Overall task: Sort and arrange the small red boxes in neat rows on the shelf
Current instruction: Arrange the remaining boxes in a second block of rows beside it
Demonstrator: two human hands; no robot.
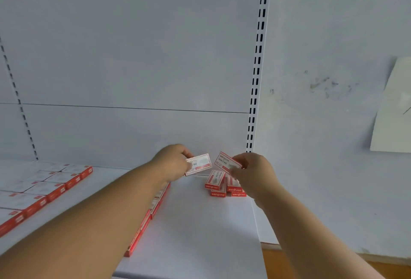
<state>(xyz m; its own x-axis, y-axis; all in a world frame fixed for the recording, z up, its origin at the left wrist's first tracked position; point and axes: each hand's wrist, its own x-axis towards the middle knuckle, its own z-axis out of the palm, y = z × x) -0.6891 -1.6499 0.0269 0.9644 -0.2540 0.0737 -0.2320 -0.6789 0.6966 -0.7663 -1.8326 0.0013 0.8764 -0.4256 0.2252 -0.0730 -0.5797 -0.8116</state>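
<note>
White shelf [200,234], each hand's fingers pinching one small red-edged, white-faced box: left hand [175,163], right hand [253,172].

We had a plain white shelf [200,234] in front of us, its flat deck running from the left edge over to the slotted upright at about 1 o'clock. Over at 9 o'clock sat a tidy block of red boxes [44,187], laid flat in rows with their white tops up and red ends facing us. A single line of boxes [145,218] ran from the middle down toward 7 o'clock, mostly hidden behind a forearm. Near the back, around 1 o'clock, a loose little pile [219,186] lay jumbled, some boxes leaning on others.
</note>
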